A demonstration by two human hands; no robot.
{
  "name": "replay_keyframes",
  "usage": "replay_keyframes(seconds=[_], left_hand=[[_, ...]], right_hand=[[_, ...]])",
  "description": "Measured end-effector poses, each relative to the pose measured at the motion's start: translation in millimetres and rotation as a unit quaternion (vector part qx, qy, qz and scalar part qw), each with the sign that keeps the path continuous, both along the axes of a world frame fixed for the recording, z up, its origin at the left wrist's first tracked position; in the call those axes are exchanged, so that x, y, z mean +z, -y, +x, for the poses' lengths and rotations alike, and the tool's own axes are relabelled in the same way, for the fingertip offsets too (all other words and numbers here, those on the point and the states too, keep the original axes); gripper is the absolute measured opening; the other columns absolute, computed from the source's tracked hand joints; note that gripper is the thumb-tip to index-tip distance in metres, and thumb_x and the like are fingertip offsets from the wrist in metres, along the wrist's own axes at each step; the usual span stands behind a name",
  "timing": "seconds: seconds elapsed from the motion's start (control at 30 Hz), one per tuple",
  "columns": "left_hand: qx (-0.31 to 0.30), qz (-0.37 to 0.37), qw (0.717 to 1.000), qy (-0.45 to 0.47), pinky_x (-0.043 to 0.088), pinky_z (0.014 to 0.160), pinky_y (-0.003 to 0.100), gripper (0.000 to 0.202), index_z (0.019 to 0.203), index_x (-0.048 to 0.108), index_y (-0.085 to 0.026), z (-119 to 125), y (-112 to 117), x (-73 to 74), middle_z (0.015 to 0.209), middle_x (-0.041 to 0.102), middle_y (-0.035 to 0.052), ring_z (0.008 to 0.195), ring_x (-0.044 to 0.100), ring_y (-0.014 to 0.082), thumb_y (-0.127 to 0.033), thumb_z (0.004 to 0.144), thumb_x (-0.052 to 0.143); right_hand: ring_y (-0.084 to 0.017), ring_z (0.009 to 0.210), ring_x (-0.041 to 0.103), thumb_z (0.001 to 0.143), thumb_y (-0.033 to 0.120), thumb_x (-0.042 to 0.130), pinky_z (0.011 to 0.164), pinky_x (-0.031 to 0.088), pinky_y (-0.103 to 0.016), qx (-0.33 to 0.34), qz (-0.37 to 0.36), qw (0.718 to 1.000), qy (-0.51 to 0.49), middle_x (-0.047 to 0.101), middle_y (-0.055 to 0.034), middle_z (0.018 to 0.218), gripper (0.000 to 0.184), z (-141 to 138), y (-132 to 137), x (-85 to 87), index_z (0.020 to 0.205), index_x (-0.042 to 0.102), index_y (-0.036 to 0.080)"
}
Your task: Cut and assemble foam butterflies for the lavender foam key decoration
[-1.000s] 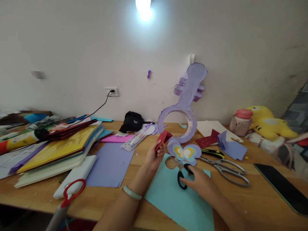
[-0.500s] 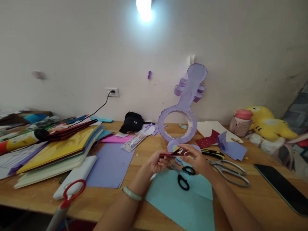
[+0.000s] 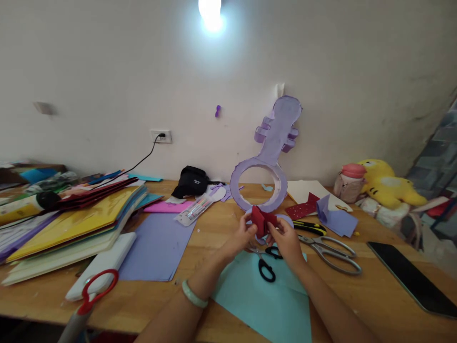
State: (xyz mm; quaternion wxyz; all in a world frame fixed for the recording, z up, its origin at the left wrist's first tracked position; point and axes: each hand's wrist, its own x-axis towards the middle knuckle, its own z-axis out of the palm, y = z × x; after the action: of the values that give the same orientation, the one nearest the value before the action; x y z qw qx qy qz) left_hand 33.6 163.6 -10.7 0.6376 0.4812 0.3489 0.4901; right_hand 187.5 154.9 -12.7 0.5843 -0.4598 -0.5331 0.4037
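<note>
A folded piece of dark red paper (image 3: 260, 220) is held up between both hands, above the table. My left hand (image 3: 243, 234), with a pale bangle on its wrist, pinches the paper's left side. The fingers of my right hand (image 3: 285, 238) are closed on its right side. Just below lie small scissors with black handles (image 3: 267, 270), resting on a light blue sheet (image 3: 266, 305). Behind the paper, pale purple cut-out shapes (image 3: 285, 220) are partly hidden. A purple ring-shaped craft with a long neck (image 3: 280, 128) leans against the wall.
Large metal scissors (image 3: 332, 252), a yellow-black utility knife (image 3: 310, 227) and a phone (image 3: 410, 276) lie to the right. Purple sheets (image 3: 153, 247), a paper stack (image 3: 78, 224) and a red-ringed tool (image 3: 87, 297) are at left. A black pouch (image 3: 193, 182) sits behind.
The red paper has been turned from nearly edge-on to show its folded faces. My right hand has closed in on it and sits lower. The whole view has shifted slightly.
</note>
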Motion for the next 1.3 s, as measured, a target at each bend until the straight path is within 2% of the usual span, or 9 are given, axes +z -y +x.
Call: replay_keyframes(seconds=[0.1,0.23,0.33,0.53,0.63,0.77,0.93,1.13,1.3], left_hand=[[0.044,0.042,0.998,-0.001,0.049,0.093,0.038,0.112,0.136,0.034,-0.026,10.4,1.9,-7.5,0.139,0.048,0.0168,0.117,0.056,0.0297,-0.033,0.042,0.094],[0.101,0.029,0.994,0.035,0.048,0.094,0.040,0.079,0.122,0.047,-0.023,9.8,-1.6,-7.5,0.122,0.061,0.0117,0.107,0.062,0.0265,-0.032,0.056,0.089],[0.107,0.023,0.993,0.032,0.050,0.087,0.036,0.055,0.103,0.057,-0.020,5.0,-4.7,-2.7,0.103,0.066,0.0070,0.098,0.063,0.0250,-0.030,0.058,0.087],[0.118,0.026,0.993,0.019,0.050,0.077,0.030,0.039,0.083,0.055,-0.020,1.7,-5.0,0.5,0.083,0.064,0.0011,0.084,0.060,0.0203,-0.020,0.057,0.085],[0.107,0.056,0.993,0.002,0.049,0.084,0.031,0.033,0.090,0.062,-0.020,1.2,-4.2,0.1,0.093,0.065,0.0036,0.097,0.060,0.0234,-0.021,0.062,0.080],[0.155,0.154,0.974,-0.058,0.039,0.103,0.034,0.030,0.093,0.067,-0.020,-1.4,-4.0,0.2,0.117,0.061,0.0073,0.128,0.045,0.0270,-0.021,0.065,0.078],[0.084,0.098,0.991,-0.045,0.049,0.089,0.035,0.032,0.105,0.062,-0.019,-0.3,-1.6,0.3,0.101,0.067,0.0057,0.097,0.062,0.0224,-0.023,0.075,0.071],[0.072,0.088,0.993,-0.044,0.051,0.077,0.027,0.026,0.096,0.057,-0.019,1.9,-0.5,-0.1,0.088,0.065,0.0008,0.083,0.062,0.0171,-0.023,0.075,0.072],[0.060,0.075,0.995,-0.034,0.050,0.069,0.025,0.033,0.089,0.051,-0.020,-1.2,-1.7,0.2,0.081,0.062,-0.0028,0.073,0.059,0.0139,-0.029,0.071,0.077]], right_hand=[[-0.020,0.047,0.059,0.068,0.059,0.071,0.042,0.048,-0.031,0.005,0.005,1.000,0.009,0.063,-0.0007,0.059,0.040,-1.6,1.2,-1.5,0.082,0.060,0.023],[-0.018,0.040,0.053,0.068,0.057,0.068,0.040,0.045,-0.030,0.024,-0.024,0.999,0.003,0.057,0.0035,0.049,0.037,-4.9,3.4,0.5,0.078,0.055,0.024],[-0.017,0.040,0.053,0.066,0.055,0.069,0.041,0.045,-0.029,0.027,-0.035,0.999,-0.011,0.055,0.0047,0.049,0.038,-5.2,3.7,1.9,0.081,0.053,0.024],[-0.022,0.049,0.060,0.063,0.053,0.073,0.047,0.051,-0.036,0.033,-0.050,0.998,-0.020,0.060,0.0016,0.058,0.044,0.5,-3.0,-5.4,0.091,0.053,0.025],[-0.024,0.052,0.063,0.063,0.053,0.072,0.050,0.052,-0.037,0.046,-0.057,0.997,-0.014,0.061,0.0012,0.059,0.044,3.2,-6.0,-10.9,0.093,0.054,0.026],[-0.023,0.055,0.062,0.064,0.049,0.073,0.053,0.052,-0.036,0.051,-0.063,0.997,-0.002,0.061,0.0011,0.061,0.039,5.2,-5.0,-11.4,0.089,0.055,0.026],[-0.022,0.063,0.064,0.064,0.050,0.074,0.060,0.054,-0.036,0.066,-0.046,0.997,-0.006,0.065,-0.0011,0.069,0.035,5.4,-2.9,-4.1,0.082,0.057,0.025],[-0.023,0.066,0.066,0.062,0.059,0.075,0.062,0.056,-0.037,0.054,-0.025,0.998,0.018,0.069,-0.0040,0.070,0.040,7.2,-11.0,-6.4,0.077,0.065,0.023],[-0.025,0.072,0.066,0.062,0.052,0.077,0.071,0.055,-0.040,0.042,0.011,0.998,0.050,0.071,-0.0049,0.071,0.030,6.9,-7.5,-6.1,0.072,0.068,0.025]])
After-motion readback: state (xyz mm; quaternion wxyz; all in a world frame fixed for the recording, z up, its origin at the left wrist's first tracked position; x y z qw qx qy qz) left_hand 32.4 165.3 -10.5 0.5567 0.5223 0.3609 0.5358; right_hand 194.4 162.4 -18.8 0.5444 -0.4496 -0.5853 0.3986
